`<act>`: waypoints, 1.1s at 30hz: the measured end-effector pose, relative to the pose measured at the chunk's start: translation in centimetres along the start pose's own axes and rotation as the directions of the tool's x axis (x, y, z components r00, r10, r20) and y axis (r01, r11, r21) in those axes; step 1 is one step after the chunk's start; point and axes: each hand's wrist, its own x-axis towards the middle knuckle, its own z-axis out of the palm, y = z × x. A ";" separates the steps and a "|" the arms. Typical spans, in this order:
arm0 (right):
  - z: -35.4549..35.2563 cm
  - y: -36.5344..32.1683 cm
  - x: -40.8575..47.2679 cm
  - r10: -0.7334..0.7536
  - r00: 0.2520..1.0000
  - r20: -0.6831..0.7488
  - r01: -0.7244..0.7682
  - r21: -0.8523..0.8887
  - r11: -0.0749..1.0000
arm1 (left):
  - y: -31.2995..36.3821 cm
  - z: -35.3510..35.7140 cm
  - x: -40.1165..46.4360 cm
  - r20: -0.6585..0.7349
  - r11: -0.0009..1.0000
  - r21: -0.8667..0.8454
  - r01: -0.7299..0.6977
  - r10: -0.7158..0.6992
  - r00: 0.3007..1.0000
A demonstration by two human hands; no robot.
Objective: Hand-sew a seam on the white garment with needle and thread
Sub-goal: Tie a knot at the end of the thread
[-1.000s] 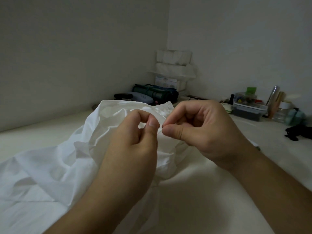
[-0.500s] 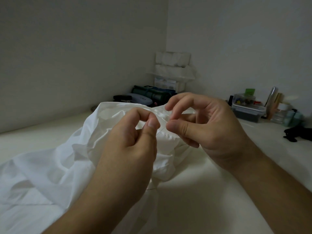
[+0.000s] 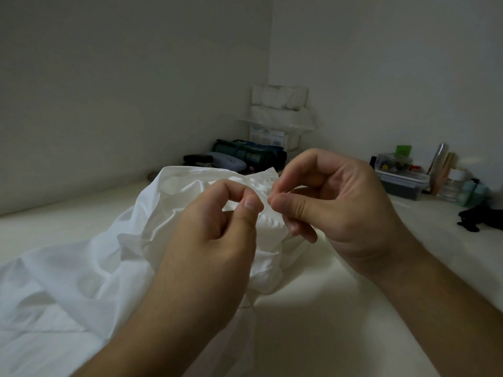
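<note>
L hand (image 3: 215,240) pinches a fold of white garment (image 3: 89,270) btwn thumb & forefinger. R hand (image 3: 334,210) pinches the same edge just right of that grip; needle too small to tell. A stitched seam (image 3: 272,220) runs just below both grips. Cloth spreads left over the desk (image 3: 340,322).

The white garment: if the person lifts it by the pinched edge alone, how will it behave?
Probably floppy: the white garment lies in soft folds and sags away from where the left hand pinches it. Likely light for its size, since that small fingertip grip holds a bunched section up. The right hand pinches beside the stitched edge; the needle cannot be made out.
</note>
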 end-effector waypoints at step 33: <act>-0.4 -0.3 -0.2 -0.006 0.998 0.062 0.009 -0.048 0.999 | 1.2 -0.2 -0.3 0.181 0.986 -0.009 0.169 -0.164 0.970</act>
